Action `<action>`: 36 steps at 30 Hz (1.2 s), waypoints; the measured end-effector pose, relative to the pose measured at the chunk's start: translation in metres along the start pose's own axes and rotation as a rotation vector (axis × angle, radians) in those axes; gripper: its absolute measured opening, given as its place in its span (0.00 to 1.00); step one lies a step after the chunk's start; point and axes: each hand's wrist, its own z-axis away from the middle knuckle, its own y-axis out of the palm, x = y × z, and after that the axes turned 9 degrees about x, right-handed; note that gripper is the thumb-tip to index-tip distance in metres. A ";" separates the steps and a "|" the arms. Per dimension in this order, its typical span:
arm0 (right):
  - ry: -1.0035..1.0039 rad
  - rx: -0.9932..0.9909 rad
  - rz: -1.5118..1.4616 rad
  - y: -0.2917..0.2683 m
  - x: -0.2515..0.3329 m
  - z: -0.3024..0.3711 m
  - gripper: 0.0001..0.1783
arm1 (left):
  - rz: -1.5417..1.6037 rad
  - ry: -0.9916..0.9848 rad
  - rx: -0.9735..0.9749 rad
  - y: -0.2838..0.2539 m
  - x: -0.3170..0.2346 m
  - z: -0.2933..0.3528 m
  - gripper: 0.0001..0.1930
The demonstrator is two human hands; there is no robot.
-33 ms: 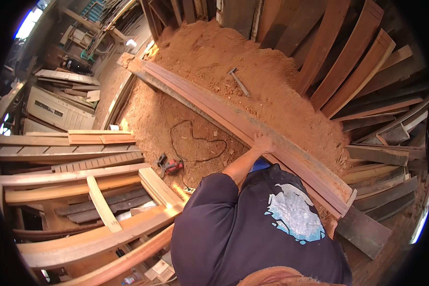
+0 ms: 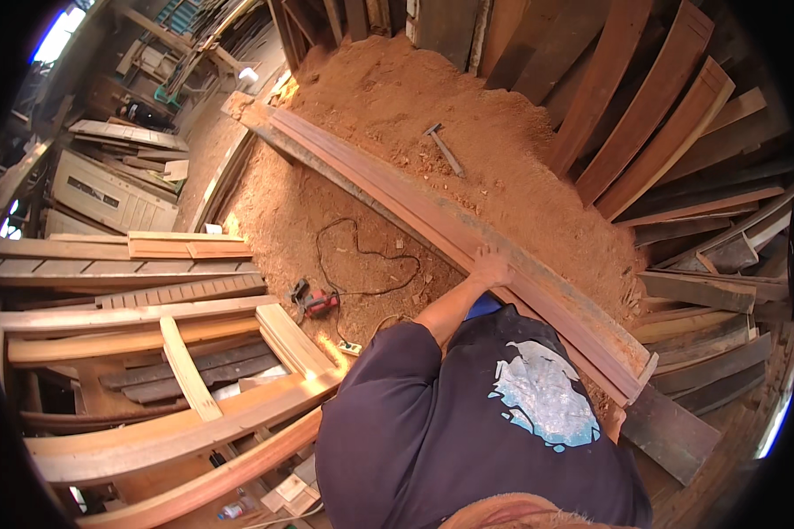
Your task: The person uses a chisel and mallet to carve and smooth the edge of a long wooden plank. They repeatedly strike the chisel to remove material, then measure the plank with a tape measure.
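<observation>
My left hand point(image 2: 492, 267) rests on a long reddish-brown wooden board point(image 2: 397, 198), fingers stretched out over its top face. The board has grooved lengthwise edges and lies on a thicker, rough beam point(image 2: 249, 113) that runs from upper left to lower right. At the lower right, beside my dark shirt, a small skin-toned patch that looks like part of my right hand point(image 2: 614, 425) shows close to the board's near end. Its fingers are hidden.
A hammer point(image 2: 445, 150) lies on the sawdust heap point(image 2: 370, 88) beyond the beam. A red and black power tool point(image 2: 316, 301) with a dark cord sits on the floor at left, near a power strip point(image 2: 350, 348). Wooden frames point(image 2: 185, 423) stand left; planks point(image 2: 653, 106) lean at right.
The view has shifted very slightly. My left hand stays on the board, its fingers a little more spread.
</observation>
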 end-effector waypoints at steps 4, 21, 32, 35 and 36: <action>-0.407 0.092 0.391 -0.074 -0.025 -0.027 0.18 | 0.013 0.117 0.021 0.057 -0.065 0.018 0.41; 0.100 0.331 -0.499 -0.045 0.017 -0.081 0.34 | -0.220 0.307 0.148 0.097 -0.100 -0.033 0.38; 0.171 0.365 -0.619 -0.034 0.072 -0.070 0.39 | -0.275 0.183 0.295 0.079 -0.083 -0.057 0.37; 0.180 0.371 -0.627 -0.026 0.089 -0.064 0.41 | -0.278 0.214 0.272 0.088 -0.058 -0.072 0.37; 0.183 0.361 -0.640 -0.019 0.093 -0.058 0.41 | -0.283 0.229 0.269 0.086 -0.051 -0.076 0.37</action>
